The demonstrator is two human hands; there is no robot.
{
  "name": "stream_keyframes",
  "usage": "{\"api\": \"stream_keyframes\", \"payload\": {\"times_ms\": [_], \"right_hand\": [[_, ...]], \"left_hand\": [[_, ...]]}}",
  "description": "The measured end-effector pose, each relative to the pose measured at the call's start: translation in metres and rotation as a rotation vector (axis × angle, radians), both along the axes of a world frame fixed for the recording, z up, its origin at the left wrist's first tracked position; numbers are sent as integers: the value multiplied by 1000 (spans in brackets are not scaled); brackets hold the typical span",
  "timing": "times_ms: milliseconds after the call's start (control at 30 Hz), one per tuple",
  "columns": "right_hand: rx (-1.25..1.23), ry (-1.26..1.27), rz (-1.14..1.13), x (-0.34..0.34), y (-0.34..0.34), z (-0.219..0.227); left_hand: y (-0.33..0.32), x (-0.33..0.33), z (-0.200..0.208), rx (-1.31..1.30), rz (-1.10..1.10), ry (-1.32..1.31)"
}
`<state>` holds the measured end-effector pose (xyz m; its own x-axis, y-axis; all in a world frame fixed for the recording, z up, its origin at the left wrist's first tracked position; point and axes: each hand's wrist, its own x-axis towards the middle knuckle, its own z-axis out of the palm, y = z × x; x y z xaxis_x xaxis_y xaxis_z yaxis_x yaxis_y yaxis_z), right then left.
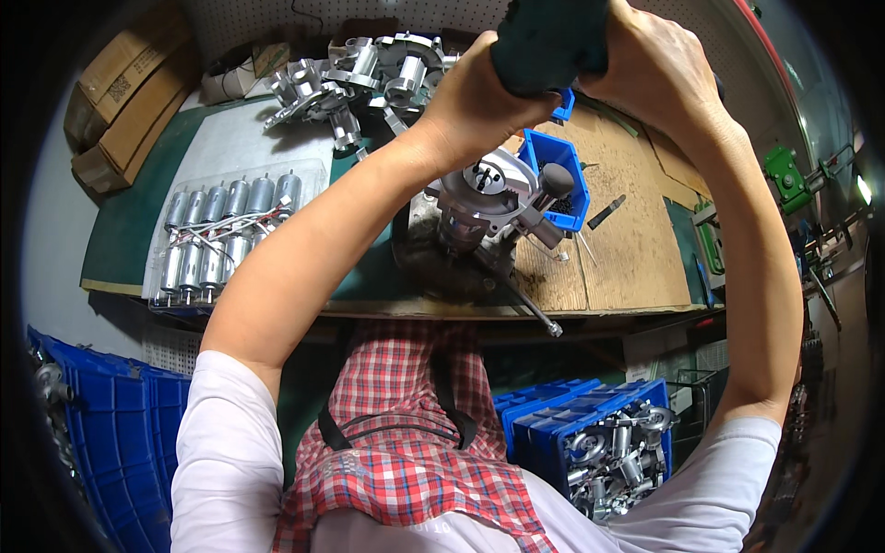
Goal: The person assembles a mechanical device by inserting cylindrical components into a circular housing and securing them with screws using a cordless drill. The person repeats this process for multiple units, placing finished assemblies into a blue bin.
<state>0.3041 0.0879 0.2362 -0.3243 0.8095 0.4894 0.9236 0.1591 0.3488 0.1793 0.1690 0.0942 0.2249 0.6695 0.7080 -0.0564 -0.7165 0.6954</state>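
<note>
Your bench [636, 267] carries a tray of cylindrical motors [221, 235] at left and a pile of cast metal housings [359, 74] at the back. Above the silver motor assembly [484, 194] beside the small blue bin [564, 166], your left hand [479, 92] and right hand [654, 64] each have a grip wrapped tight around the dark teal tool handle [548, 41], held high near the camera.

Workshop, assembly station, as I see it: desk [636, 267] carrying rows of small motors [221, 235], cast metal housings [359, 74], pegboard wall [369, 18], blue parts bins [590, 442] below.
</note>
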Motion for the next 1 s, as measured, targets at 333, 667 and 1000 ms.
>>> {"api": "stream_keyframes", "payload": {"times_ms": [333,667,1000], "right_hand": [[105,-120,610,42,32,-8],[406,-56,543,48,35,-2],[358,-99,407,69,23,-16]], "left_hand": [[-18,11,2,190,149,-42],[-11,4,40,285,-92,-61],[8,25,8,47,-276,13]]}}
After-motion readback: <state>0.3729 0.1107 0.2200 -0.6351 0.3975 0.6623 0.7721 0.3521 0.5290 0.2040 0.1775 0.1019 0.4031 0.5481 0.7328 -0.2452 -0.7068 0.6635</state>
